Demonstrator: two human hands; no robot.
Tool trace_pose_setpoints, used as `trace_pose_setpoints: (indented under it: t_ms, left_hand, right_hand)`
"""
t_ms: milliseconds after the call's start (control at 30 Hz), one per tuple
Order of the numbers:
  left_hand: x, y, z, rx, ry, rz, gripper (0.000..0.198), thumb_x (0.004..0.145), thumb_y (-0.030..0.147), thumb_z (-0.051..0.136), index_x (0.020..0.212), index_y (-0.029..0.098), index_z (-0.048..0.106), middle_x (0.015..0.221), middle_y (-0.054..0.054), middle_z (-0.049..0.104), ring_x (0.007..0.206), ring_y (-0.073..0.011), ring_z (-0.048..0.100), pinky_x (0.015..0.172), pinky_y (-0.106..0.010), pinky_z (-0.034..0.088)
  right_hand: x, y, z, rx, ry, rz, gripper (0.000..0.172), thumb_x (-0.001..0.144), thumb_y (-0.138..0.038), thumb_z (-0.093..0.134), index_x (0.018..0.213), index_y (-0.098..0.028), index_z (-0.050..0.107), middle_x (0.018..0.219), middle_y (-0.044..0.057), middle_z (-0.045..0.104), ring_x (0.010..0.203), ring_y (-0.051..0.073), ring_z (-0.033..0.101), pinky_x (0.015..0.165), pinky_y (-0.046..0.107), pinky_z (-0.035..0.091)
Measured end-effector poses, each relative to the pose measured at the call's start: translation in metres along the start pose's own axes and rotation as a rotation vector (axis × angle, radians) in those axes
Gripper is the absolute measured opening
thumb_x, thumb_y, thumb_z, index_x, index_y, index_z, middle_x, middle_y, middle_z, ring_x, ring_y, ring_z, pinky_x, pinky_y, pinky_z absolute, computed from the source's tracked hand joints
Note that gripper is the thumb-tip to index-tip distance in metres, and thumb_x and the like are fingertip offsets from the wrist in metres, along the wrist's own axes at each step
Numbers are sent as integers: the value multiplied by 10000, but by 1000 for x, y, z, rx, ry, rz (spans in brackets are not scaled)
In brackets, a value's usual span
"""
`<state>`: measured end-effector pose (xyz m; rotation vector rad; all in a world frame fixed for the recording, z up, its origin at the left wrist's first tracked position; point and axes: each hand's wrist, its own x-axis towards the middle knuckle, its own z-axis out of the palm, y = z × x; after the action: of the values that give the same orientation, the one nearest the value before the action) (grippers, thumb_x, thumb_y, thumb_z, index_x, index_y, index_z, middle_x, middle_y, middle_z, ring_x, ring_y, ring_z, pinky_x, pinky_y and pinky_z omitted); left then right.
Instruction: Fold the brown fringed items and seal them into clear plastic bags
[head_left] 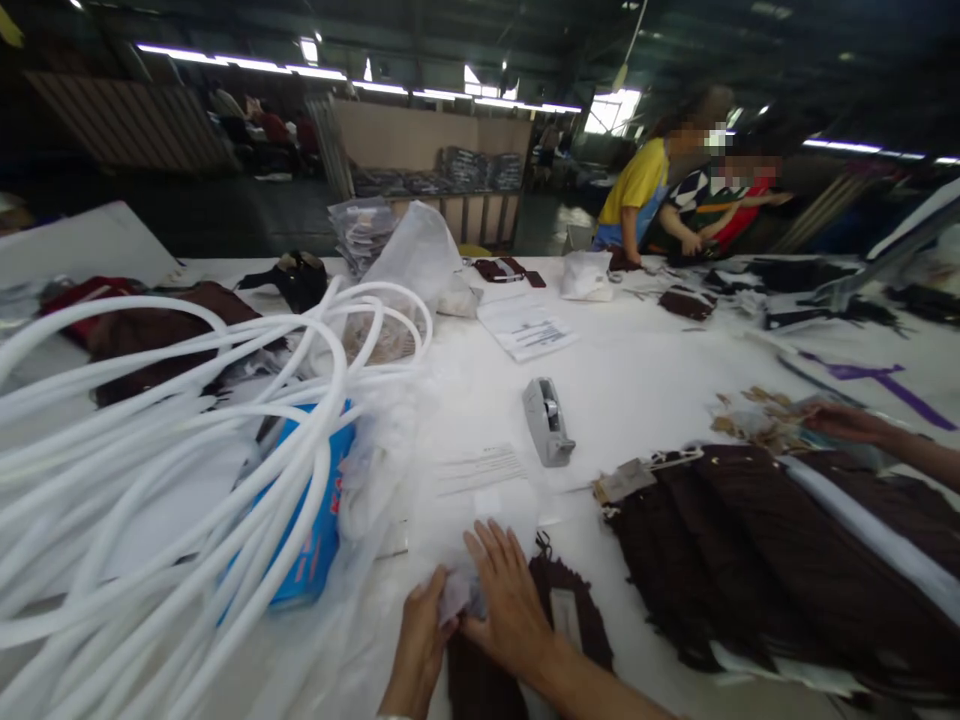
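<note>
My left hand (418, 635) is closed in a pinch on a small clear plastic bag (456, 592) at the near edge of the white table (645, 380). My right hand (508, 597) lies flat with fingers stretched out, pressing on that bag and on a folded dark brown garment (570, 615) beneath it. The garment's near end runs under my right forearm.
Coils of white tubing (187, 440) cover the left, over a blue packet (319, 540). A grey tape dispenser (547, 420) stands mid-table. Stacked brown garments (757, 545) lie right, where another person's hand (847, 422) rests by paper tags. Papers (527, 330) and two people (675, 190) are further back.
</note>
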<state>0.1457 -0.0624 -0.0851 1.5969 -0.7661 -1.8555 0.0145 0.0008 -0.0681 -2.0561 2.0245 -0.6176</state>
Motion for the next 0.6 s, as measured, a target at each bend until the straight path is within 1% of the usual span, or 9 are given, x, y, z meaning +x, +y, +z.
trace_pose_setpoints:
  t_ms: [67,133,200,300,367,400,467,533,600]
  left_hand:
    - [-3,12,5,-110,-30,2,365,727,408,673,1008,175,662,908,-63,723,659,-160,654,496,-228,499]
    - [-3,25,7,-162,-51,18,366,688,362,707,1009,188,675,969,-56,721,677,-151,658,496,-218,496]
    - [-2,37,7,-195,-68,42,380,661,340,731,1004,184,685,978,-55,720,700,-149,661,529,-221,510]
    - [1,47,4,-188,-81,98,451,619,359,753,1020,165,684,926,-47,713,726,-145,653,603,-236,528]
    - [3,48,2,-137,-74,138,500,609,400,752,1040,157,677,834,-17,692,675,-127,616,589,-229,505]
    - [5,48,1,-99,-65,158,510,615,415,745,1049,158,673,778,3,672,636,-117,589,564,-222,483]
    - [8,46,0,-7,-42,192,468,637,421,724,1023,163,671,681,38,622,573,-108,537,517,-213,435]
    - [12,43,-1,87,-17,209,361,664,416,695,918,162,666,615,48,579,537,-113,510,492,-217,408]
    - [16,38,-2,165,12,200,277,696,418,653,795,161,631,577,41,549,516,-121,501,483,-225,401]
  right_hand:
    - [12,1,-13,-61,100,-36,916,669,-92,571,1529,-167,263,1587,111,265,1484,326,135,1199,610,221]
    - [23,9,-32,-102,155,-81,927,638,-22,511,1524,-158,274,1588,106,262,1484,320,132,1196,608,225]
    - [30,21,-54,-118,215,-95,870,632,5,482,1482,-124,356,1552,127,329,1467,324,180,1188,609,232]
    - [39,40,-83,-100,360,-96,529,758,13,456,1242,-139,606,1355,122,555,1371,294,361,1173,571,267]
    - [43,49,-95,-88,434,-123,335,867,-22,461,1072,-178,677,1208,87,644,1281,261,455,1158,537,294]
    - [44,53,-98,-86,443,-142,275,906,-58,482,1035,-190,685,1167,73,664,1249,250,479,1151,523,303]
    - [45,60,-98,-95,400,-160,224,936,-104,513,1029,-207,690,1147,53,678,1218,235,500,1150,505,303]
    - [44,66,-93,-104,322,-143,236,935,-98,514,1010,-222,701,1146,42,682,1208,230,506,1152,495,300]
    - [40,71,-85,-110,270,-91,300,905,-53,496,1052,-215,701,1195,63,660,1216,247,498,1137,506,320]
